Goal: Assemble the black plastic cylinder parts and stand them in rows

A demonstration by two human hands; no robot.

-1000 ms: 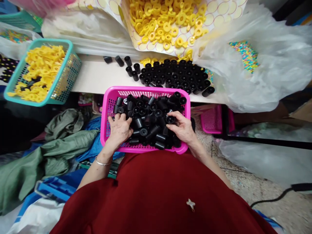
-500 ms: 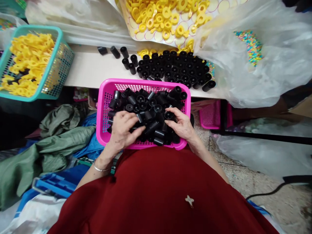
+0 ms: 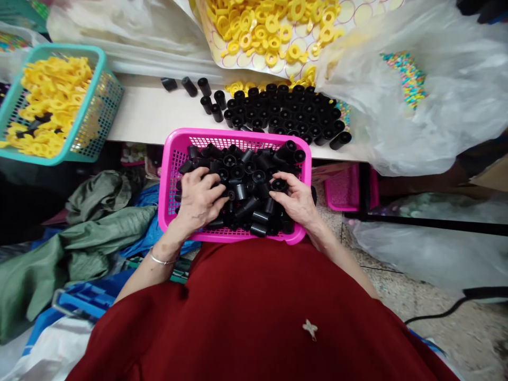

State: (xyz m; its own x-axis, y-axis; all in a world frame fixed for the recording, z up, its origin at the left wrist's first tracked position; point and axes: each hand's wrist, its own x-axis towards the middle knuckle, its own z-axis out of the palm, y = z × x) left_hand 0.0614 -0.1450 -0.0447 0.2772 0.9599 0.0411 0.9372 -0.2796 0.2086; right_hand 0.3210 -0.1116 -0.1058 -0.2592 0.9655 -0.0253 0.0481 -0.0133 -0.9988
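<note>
A pink basket [image 3: 170,174] rests on my lap against the table edge, filled with several loose black plastic tubes [image 3: 254,174]. My left hand [image 3: 200,201] lies on the left side of the pile, fingers curled around black tubes. My right hand [image 3: 297,200] sits at the right side, fingers bent and pinching a black tube [image 3: 279,185] at its open end. On the table just beyond the basket stand rows of upright black tubes [image 3: 286,114].
A teal basket [image 3: 93,124] of yellow parts sits at the table's left. A patterned bag of yellow rings [image 3: 273,32] lies behind the tubes. Clear plastic bags [image 3: 416,95] crowd the right. Green and blue cloth [image 3: 91,227] lies left of my lap.
My left hand has shifted up and left over the pile, its fingers curling in. My right hand has stayed at the right side, still on a tube.
</note>
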